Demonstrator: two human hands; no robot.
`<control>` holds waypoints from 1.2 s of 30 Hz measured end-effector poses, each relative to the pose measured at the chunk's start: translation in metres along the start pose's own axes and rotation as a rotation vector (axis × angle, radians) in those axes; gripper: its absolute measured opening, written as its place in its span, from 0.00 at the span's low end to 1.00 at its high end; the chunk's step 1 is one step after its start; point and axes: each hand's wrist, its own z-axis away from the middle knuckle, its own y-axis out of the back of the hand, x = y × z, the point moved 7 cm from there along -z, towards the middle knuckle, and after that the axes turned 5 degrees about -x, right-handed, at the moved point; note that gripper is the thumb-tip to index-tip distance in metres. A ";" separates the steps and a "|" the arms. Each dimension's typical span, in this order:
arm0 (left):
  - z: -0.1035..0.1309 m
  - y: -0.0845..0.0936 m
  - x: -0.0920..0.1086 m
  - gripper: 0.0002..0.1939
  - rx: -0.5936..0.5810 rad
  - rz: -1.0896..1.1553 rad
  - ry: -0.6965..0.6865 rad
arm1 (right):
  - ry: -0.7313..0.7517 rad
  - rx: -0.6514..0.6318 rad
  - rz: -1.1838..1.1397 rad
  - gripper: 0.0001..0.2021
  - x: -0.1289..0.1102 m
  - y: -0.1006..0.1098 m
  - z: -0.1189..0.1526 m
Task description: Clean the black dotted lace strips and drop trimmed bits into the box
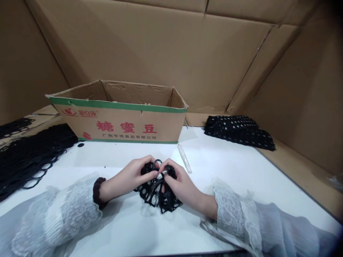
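Observation:
Both hands meet over a bunched piece of black perforated fabric (150, 192) near the middle of the white tabletop (120, 225). My left hand (136, 175) pinches the bunch from the left, thumb and forefinger near a small black loop at its top. From the right, my right hand (180, 182) grips the same piece, its fingertips almost touching those of the left. Round holes show in the fabric, and its lower edge hangs in loops onto the table. The fingertips hide part of what they grip.
An open cardboard box (120, 123) with red lettering stands behind my hands. Black looped strips (32, 153) lie in a heap at the left. Stacked black perforated fabric (235, 130) rests at the back right. A slim white translucent tool (184, 159) lies beyond my right hand. Cardboard walls (166, 43) surround the table.

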 end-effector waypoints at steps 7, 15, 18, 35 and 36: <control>0.005 0.020 -0.004 0.09 0.250 -0.220 0.032 | -0.107 0.053 -0.006 0.07 0.005 0.006 -0.002; 0.007 0.008 0.002 0.08 0.157 -0.220 -0.012 | -0.071 0.065 -0.043 0.08 0.004 0.005 -0.003; 0.005 0.002 -0.001 0.09 0.051 -0.154 -0.013 | -0.074 0.066 -0.034 0.08 0.003 0.005 -0.002; 0.010 0.049 -0.013 0.07 0.396 -0.294 0.149 | -0.084 0.221 0.024 0.07 0.001 0.022 0.001; 0.012 0.058 -0.017 0.07 0.434 -0.285 0.173 | -0.083 0.245 0.023 0.06 0.002 0.025 0.001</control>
